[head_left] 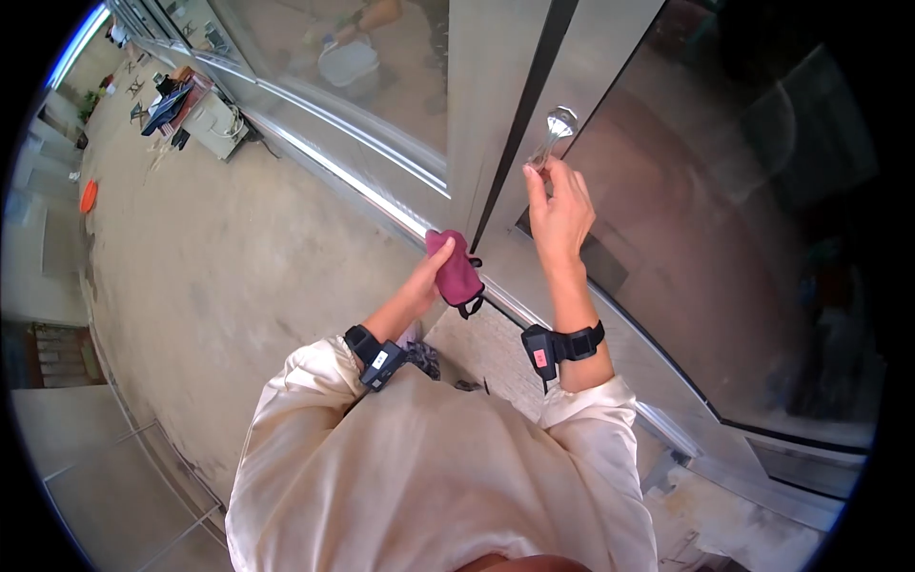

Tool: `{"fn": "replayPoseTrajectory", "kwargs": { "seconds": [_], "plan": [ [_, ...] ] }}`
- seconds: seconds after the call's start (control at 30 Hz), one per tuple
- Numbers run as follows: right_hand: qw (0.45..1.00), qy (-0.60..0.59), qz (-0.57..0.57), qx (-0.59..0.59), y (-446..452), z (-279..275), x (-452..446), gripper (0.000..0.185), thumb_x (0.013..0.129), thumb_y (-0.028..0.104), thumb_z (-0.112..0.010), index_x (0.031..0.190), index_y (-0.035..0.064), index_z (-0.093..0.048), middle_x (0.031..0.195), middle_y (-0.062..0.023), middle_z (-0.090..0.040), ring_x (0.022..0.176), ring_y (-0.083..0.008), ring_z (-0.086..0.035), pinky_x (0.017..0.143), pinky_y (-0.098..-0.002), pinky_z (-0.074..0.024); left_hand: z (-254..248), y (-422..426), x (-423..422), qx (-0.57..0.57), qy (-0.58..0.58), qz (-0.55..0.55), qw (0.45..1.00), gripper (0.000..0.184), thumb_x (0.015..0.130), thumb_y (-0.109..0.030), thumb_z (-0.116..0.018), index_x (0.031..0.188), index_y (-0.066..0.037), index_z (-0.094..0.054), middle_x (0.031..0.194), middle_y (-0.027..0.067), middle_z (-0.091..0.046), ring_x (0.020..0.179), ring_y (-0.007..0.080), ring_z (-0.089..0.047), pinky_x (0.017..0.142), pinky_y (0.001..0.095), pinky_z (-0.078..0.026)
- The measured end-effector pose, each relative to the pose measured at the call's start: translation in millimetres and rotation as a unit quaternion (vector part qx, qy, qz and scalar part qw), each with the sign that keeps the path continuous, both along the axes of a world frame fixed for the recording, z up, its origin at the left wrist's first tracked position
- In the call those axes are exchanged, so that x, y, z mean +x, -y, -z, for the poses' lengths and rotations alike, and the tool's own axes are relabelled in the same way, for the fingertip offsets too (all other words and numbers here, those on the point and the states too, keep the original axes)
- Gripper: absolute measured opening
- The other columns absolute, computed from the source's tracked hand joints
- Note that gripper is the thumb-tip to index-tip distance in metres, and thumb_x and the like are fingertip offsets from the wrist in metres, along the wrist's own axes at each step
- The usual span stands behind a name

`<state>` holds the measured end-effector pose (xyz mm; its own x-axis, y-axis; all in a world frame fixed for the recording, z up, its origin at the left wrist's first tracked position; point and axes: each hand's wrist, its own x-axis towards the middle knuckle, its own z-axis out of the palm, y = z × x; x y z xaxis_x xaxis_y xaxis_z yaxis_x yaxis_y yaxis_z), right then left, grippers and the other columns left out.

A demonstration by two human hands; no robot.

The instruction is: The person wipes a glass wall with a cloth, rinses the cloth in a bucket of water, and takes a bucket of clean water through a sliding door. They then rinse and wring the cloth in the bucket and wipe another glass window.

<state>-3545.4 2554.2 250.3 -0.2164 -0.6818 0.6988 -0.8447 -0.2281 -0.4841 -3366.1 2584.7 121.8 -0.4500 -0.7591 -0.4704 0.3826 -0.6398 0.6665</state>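
My left hand (421, 283) is closed around a small maroon fabric pouch (458, 268) with black trim and a black loop at its lower end. The thumb lies across the pouch's upper part. In front of me to the right, my right hand (562, 212) is raised at a metal-framed glass door (724, 238). Its fingertips are closed on the lower end of a shiny door handle (560, 122) with a faceted, clear-looking knob at the top. Part of the handle is hidden behind the fingers. Black strapped devices sit on both forearms.
A metal frame with a glass panel (353, 71) stands left of the door, a dark vertical strip (522, 124) between them. A bright metal sill runs along the floor (238, 248). Farther off are a white cabinet (215, 126) with items piled by it and an orange object (89, 196).
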Motion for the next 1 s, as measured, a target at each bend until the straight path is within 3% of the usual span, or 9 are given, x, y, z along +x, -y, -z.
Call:
{"fn": "replayPoseTrajectory", "kwargs": {
  "seconds": [0.13, 0.17, 0.4, 0.6, 0.77, 0.83, 0.87, 0.97, 1.0],
  "plan": [
    [1.0, -0.026, 0.006, -0.005, -2.7, 15.1, -16.0, 0.014, 0.079, 0.021, -0.063, 0.085, 0.0094, -0.058, 0.074, -0.0018, -0.06, 0.069, -0.019, -0.056, 0.058, -0.0317, -0.0453, 30.9, 16.5, 61.7, -0.008, 0.026, -0.054, 0.998, 0.047, 0.085, -0.046, -0.054, 0.114, -0.01, -0.046, 0.104, 0.005, -0.057, 0.094, 0.0169, -0.058, 0.081, 0.0328, -0.048],
    [1.0, -0.024, 0.004, -0.01, -7.5, 18.9, -23.5, 0.014, 0.079, 0.021, -0.064, 0.084, 0.0088, -0.058, 0.074, -0.0021, -0.06, 0.069, -0.0191, -0.056, 0.058, -0.0317, -0.0452, 39.0, 17.5, 76.3, -0.031, 0.047, -0.076, 0.996, 0.049, 0.087, -0.048, -0.048, 0.113, -0.006, -0.046, 0.103, 0.0105, -0.059, 0.092, 0.0236, -0.06, 0.079, 0.0364, -0.05],
    [0.998, -0.006, 0.062, 0.012, -55.9, 58.2, -84.7, 0.014, 0.08, 0.019, -0.063, 0.087, 0.0075, -0.06, 0.079, -0.0043, -0.062, 0.072, -0.019, -0.057, 0.063, -0.0299, -0.0459, 88.8, -10.9, 168.5, 0.019, 0.101, -0.224, 0.969, 0.051, 0.083, -0.048, -0.055, 0.113, -0.008, -0.044, 0.105, 0.0117, -0.054, 0.096, 0.025, -0.056, 0.085, 0.0384, -0.046],
    [0.988, 0.019, 0.149, -0.021, -93.1, 91.5, -126.4, 0.012, 0.082, 0.013, -0.061, 0.089, 0.0039, -0.058, 0.085, -0.0055, -0.062, 0.077, -0.0196, -0.056, 0.07, -0.03, -0.0448, 122.8, -23.2, 184.2, 0.048, 0.117, -0.243, 0.962, 0.055, 0.083, -0.05, -0.054, 0.114, -0.007, -0.042, 0.107, 0.0123, -0.053, 0.097, 0.025, -0.056, 0.086, 0.0386, -0.046],
    [0.977, 0.046, 0.205, -0.031, -126.2, 115.9, -160.0, 0.015, 0.082, 0.013, -0.061, 0.092, 0.0025, -0.058, 0.09, -0.0076, -0.062, 0.078, -0.0189, -0.056, 0.072, -0.0307, -0.045, 141.9, -15.7, 167.0, 0.054, 0.109, -0.197, 0.973, 0.055, 0.082, -0.052, -0.054, 0.113, -0.008, -0.042, 0.106, 0.0131, -0.054, 0.096, 0.0271, -0.056, 0.087, 0.0409, -0.046],
    [0.961, 0.163, 0.214, -0.063, -138.7, 125.7, -175.0, 0.017, 0.083, 0.013, -0.061, 0.095, 0.0012, -0.057, 0.093, -0.0082, -0.061, 0.081, -0.0173, -0.056, 0.077, -0.0308, -0.0448, 144.0, -11.6, 158.9, 0.067, 0.112, -0.189, 0.973, 0.052, 0.083, -0.051, -0.053, 0.11, -0.008, -0.044, 0.103, 0.0124, -0.055, 0.094, 0.0271, -0.057, 0.086, 0.0412, -0.047],
    [0.962, 0.165, 0.211, -0.062, -146.3, 128.8, -182.1, 0.017, 0.083, 0.013, -0.061, 0.095, 0.0012, -0.057, 0.093, -0.0082, -0.061, 0.081, -0.0173, -0.056, 0.077, -0.0308, -0.0448, 143.3, -10.6, 155.7, 0.067, 0.114, -0.193, 0.972, 0.052, 0.083, -0.051, -0.053, 0.11, -0.008, -0.044, 0.103, 0.0124, -0.055, 0.094, 0.0271, -0.057, 0.086, 0.0412, -0.047],
    [0.952, 0.211, 0.207, -0.076, -166.5, 130.4, -187.8, 0.025, 0.087, 0.01, -0.056, 0.109, -0.0009, -0.05, 0.1, -0.0109, -0.059, 0.092, -0.0171, -0.055, 0.084, -0.0283, -0.0436, 137.5, -8.6, 148.9, 0.063, 0.125, -0.169, 0.976, 0.048, 0.084, -0.049, -0.053, 0.108, -0.008, -0.046, 0.101, 0.0106, -0.057, 0.094, 0.0256, -0.058, 0.086, 0.0406, -0.046],
    [0.936, 0.162, 0.267, -0.163, -171.6, 131.4, -183.1, 0.029, 0.087, 0.008, -0.054, 0.114, -0.0009, -0.046, 0.104, -0.0126, -0.057, 0.094, -0.018, -0.055, 0.085, -0.029, -0.0439, 139.7, -8.1, 150.2, 0.063, 0.124, -0.169, 0.976, 0.048, 0.084, -0.049, -0.053, 0.108, -0.008, -0.046, 0.101, 0.0106, -0.057, 0.094, 0.0256, -0.058, 0.086, 0.0406, -0.046]
  ]
}}
